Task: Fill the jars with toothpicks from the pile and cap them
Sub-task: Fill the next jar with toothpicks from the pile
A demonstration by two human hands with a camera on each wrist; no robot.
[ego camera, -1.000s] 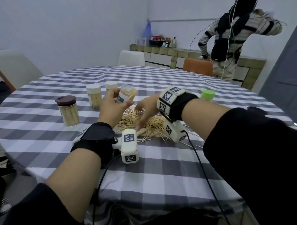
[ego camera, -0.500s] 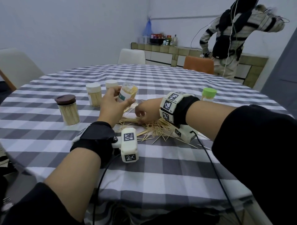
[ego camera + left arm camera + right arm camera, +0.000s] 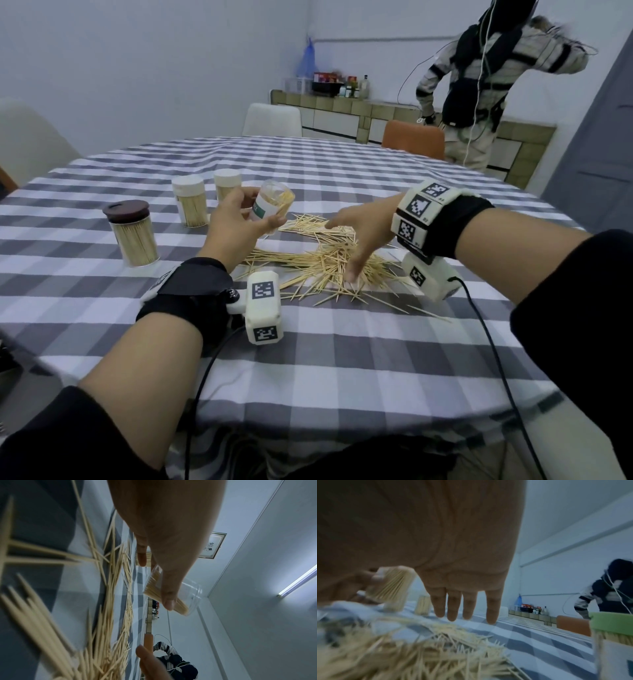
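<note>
My left hand (image 3: 257,215) grips a clear open jar (image 3: 278,199), tilted toward the right and partly filled with toothpicks, above the left edge of the toothpick pile (image 3: 317,261). In the left wrist view the jar (image 3: 187,596) lies under my fingers (image 3: 169,600), its mouth pointing away. My right hand (image 3: 352,244) hovers flat over the pile with straight, spread fingers and holds nothing; its thumb reaches down to the sticks. The right wrist view shows those fingers (image 3: 453,608) just above the pile (image 3: 419,650).
Three capped, filled jars stand at the left: one with a brown lid (image 3: 132,236), two with white lids (image 3: 190,202) (image 3: 226,183). A green-lidded jar (image 3: 612,624) stands close to my right wrist. A person stands by the far counter (image 3: 349,109); chairs ring the checkered table (image 3: 342,359).
My right hand, curled on the pile half a second ago, has opened flat and spread over it. The left hand still holds the tilted jar in the same spot.
</note>
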